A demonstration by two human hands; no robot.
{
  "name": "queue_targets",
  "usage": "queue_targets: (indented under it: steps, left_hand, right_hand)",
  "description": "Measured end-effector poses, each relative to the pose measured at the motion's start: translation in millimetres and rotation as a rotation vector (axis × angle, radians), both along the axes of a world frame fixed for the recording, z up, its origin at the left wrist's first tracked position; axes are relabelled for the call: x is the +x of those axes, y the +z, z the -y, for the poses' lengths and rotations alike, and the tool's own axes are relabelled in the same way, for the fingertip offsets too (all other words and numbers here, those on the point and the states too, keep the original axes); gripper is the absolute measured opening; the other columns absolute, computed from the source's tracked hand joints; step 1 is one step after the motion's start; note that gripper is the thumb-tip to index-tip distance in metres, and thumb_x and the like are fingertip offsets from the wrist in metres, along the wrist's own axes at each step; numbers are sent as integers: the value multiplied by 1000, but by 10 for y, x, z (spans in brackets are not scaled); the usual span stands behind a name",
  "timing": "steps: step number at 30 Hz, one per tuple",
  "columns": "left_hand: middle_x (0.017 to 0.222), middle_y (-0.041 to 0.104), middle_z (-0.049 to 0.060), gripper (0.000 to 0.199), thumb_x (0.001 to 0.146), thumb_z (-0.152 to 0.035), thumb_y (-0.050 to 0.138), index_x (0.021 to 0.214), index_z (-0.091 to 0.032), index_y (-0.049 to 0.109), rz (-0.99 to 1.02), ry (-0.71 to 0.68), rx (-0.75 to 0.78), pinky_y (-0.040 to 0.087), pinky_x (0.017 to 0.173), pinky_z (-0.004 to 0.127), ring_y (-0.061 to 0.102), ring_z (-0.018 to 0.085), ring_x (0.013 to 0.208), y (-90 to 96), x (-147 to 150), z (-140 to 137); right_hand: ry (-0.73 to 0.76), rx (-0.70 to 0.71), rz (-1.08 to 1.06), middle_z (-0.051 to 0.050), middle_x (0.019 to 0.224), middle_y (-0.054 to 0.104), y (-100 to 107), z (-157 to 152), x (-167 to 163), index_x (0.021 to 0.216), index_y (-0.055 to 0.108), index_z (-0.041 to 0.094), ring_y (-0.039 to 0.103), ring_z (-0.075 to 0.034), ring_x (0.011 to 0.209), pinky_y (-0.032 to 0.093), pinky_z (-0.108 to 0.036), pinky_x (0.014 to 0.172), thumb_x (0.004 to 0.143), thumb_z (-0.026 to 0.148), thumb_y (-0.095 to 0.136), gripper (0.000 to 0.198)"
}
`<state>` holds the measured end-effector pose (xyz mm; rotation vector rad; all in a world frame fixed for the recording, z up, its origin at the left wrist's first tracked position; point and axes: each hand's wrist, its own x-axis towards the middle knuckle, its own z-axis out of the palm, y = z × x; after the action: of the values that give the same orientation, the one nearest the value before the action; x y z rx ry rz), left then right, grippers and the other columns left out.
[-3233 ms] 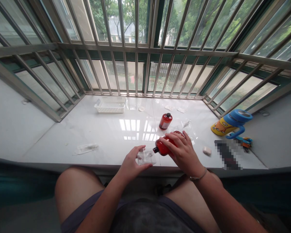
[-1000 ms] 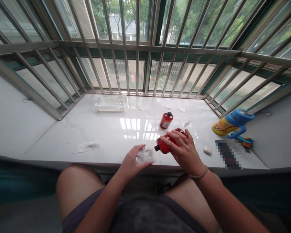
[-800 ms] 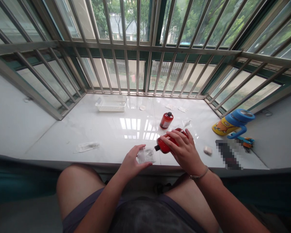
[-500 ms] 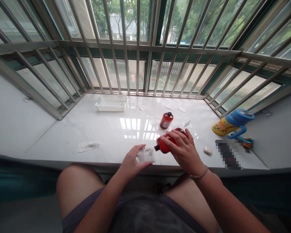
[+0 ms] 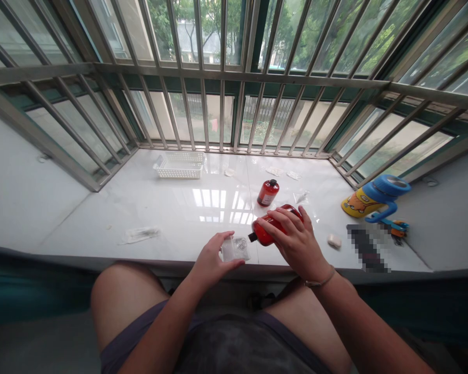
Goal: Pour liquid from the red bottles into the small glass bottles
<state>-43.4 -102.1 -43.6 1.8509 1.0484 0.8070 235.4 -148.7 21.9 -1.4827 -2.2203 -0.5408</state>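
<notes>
My left hand (image 5: 209, 263) grips a small clear plastic container (image 5: 231, 250) by its sides, thumb below and fingers above, near the front edge of the white ledge. Tilted almost onto its side, a red bottle (image 5: 262, 236) is held in my right hand (image 5: 299, 244), with the fingers wrapped over its top. Its black neck points left and slightly down, just beside the container's right end. Whether any liquid is flowing is too small to tell. Behind it a second red bottle (image 5: 268, 194) with a black top and a pale label stands upright.
A white perforated basket (image 5: 179, 172) sits at the back left. On the left lies a clear plastic packet (image 5: 140, 235). To the right are a small beige block (image 5: 334, 241), a yellow-and-blue flask (image 5: 361, 201) and a blurred-out dark object (image 5: 366, 249). Metal bars (image 5: 234, 78) close off the window side.
</notes>
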Motion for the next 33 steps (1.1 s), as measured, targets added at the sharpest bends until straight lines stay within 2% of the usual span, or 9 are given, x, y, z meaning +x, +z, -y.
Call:
queue_targets:
  steps: [33]
  left_hand:
    - [137, 71, 6, 74, 73, -37, 96, 138, -28, 63, -24, -11, -23, 58, 110, 48, 69, 30, 128, 4, 3, 8]
  right_hand:
    - [12, 14, 2, -6, 151, 65, 25, -2, -10, 149, 63, 38, 55, -29, 145, 16, -64, 135, 99, 7, 65, 58]
